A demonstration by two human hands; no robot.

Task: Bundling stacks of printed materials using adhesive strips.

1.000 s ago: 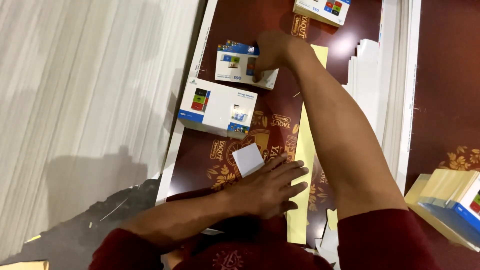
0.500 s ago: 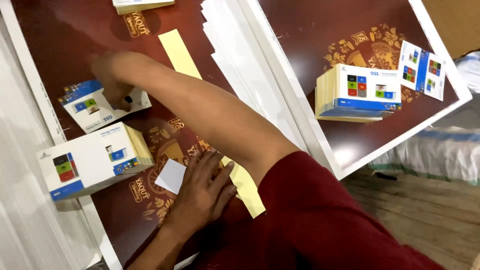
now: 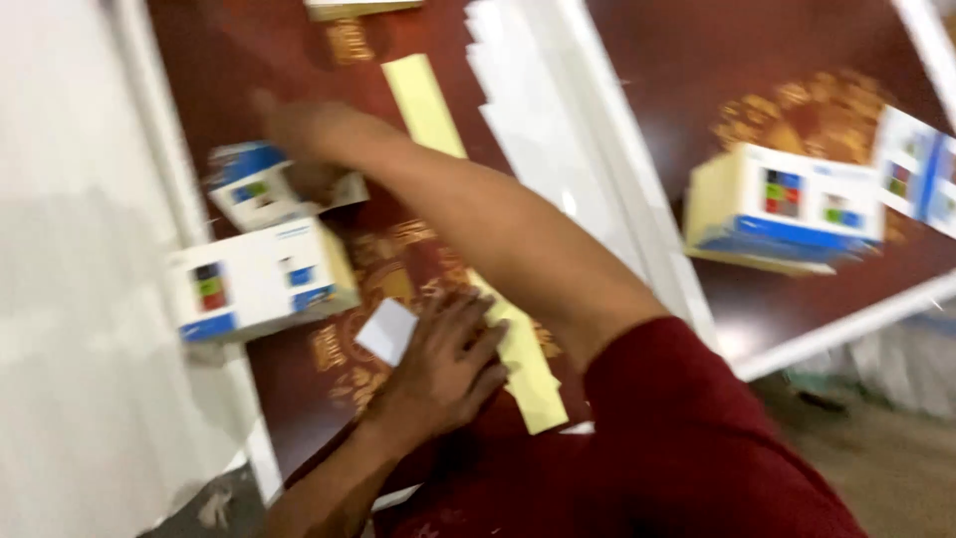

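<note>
Right hand: blurred, on a small box near the board's left edge; grip unclear.
Left hand: flat, fingers spread, touching a white card.
Top box: cut off.

Small white-and-blue box at left centre of frame: flat, tilted, coloured squares on its top face, right end partly covered. Motion-blurred, so open or closed can't be told. It sits just above a larger white box with a blue bottom stripe, lying on its side at lower left. Small white card lies flat, lower centre, corner tucked under fingers.
</note>
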